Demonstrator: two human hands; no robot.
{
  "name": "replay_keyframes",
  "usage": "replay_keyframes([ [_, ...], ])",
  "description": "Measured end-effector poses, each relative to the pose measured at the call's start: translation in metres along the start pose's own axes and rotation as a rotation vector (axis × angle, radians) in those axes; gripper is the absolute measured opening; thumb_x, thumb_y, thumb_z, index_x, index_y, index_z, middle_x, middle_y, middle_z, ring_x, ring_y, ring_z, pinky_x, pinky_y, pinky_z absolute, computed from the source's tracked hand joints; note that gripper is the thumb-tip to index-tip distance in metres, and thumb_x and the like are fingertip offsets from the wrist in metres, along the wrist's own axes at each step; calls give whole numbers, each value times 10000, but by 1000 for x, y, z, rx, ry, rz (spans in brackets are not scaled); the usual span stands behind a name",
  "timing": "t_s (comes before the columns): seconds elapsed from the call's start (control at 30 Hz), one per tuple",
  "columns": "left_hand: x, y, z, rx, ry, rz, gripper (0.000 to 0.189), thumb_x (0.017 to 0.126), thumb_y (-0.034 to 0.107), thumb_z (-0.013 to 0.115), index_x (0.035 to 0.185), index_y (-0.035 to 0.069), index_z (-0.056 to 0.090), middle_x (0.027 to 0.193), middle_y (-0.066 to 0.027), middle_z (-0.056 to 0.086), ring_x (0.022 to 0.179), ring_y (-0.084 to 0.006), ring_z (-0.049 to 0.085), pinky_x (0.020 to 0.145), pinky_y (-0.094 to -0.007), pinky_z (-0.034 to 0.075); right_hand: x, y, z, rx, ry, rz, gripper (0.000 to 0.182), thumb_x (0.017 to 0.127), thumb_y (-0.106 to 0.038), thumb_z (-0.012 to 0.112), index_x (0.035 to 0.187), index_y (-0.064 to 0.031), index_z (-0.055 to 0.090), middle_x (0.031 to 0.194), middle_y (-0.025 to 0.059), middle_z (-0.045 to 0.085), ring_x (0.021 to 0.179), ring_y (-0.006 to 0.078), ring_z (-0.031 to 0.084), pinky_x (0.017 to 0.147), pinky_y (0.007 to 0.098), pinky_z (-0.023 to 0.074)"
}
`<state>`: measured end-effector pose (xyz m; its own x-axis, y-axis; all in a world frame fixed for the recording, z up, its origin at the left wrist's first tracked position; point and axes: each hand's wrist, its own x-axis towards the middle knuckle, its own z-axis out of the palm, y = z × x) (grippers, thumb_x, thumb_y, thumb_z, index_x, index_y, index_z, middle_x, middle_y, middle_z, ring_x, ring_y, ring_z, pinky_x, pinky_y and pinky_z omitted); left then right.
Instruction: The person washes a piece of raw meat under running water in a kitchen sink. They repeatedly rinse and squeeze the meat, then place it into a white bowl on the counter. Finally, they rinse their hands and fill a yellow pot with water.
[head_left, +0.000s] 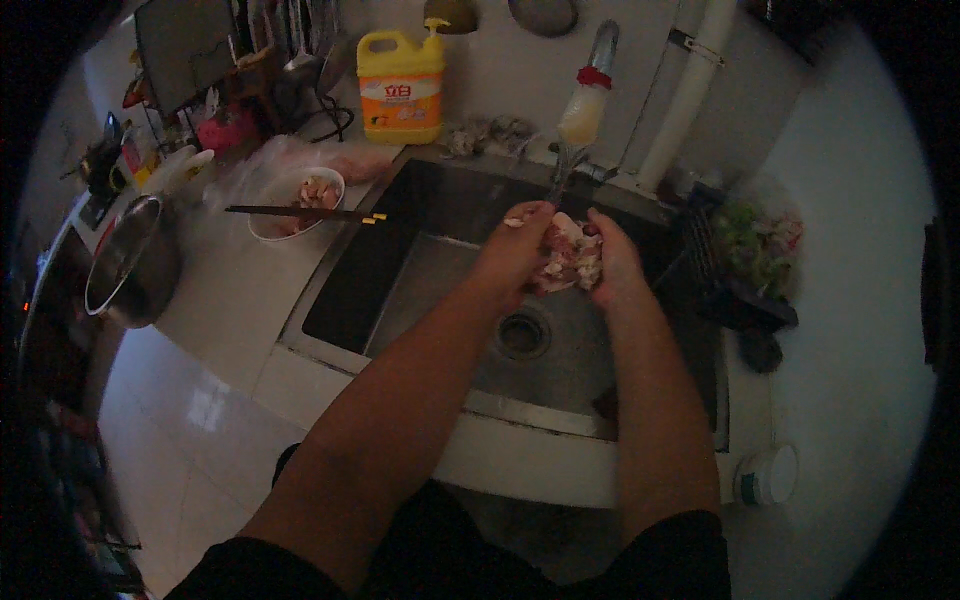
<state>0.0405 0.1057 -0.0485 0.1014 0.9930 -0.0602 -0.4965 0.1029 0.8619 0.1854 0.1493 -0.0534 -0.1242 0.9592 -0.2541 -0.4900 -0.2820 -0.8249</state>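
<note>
Over the metal sink (427, 289), my left hand (517, 251) and my right hand (619, 259) cup a clump of raw meat pieces (568, 259) between them. Running water falls from the faucet (602, 49), which has a pale sleeve (583, 114) tied on with a red band, and reaches my hands beside the left thumb. A small pale scrap sticks to the back of my left hand. The drain (523, 332) lies below my wrists. Left of the sink stands a white bowl (259, 225) with more meat pieces in it, and dark chopsticks (300, 213) rest across its rim.
A yellow detergent jug (401, 105) stands behind the sink near a steel wool clump (491, 135). At the left is a steel pot (139, 262). A dark rack (739, 300) with green vegetables (757, 244) borders the right side. A white lidded jar (769, 476) sits at lower right.
</note>
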Motion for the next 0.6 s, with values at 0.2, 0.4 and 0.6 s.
replay_keyframes([
  [0.2, 5, -1, -3, -87, 31, 11, 379, 950, 379, 526, 1234, 135, 462, 986, -59, 595, 734, -184, 623, 474, -324, 481, 11, 9, -8, 173, -158, 108, 395, 930, -468, 505, 1020, -87, 554, 996, 77, 633, 871, 250, 637, 774, 437, 525],
  [0.4, 6, 0, -2, -2, 129, 225, 383, 957, 383, 520, 1245, 137, 469, 982, -55, 591, 775, -159, 606, 514, -320, 490, -21, 12, 30, 109, -46, -59, 560, 935, -580, 422, 1133, -77, 569, 1107, 78, 630, 927, 243, 638, 780, 430, 525],
  [0.6, -12, 9, 8, 48, 169, 251, 394, 955, 394, 526, 1236, 122, 481, 1017, -61, 584, 839, -152, 590, 586, -312, 511, -16, 15, 27, 168, 155, -149, 571, 948, -588, 385, 1131, -83, 577, 1106, 72, 625, 969, 238, 629, 757, 410, 527],
])
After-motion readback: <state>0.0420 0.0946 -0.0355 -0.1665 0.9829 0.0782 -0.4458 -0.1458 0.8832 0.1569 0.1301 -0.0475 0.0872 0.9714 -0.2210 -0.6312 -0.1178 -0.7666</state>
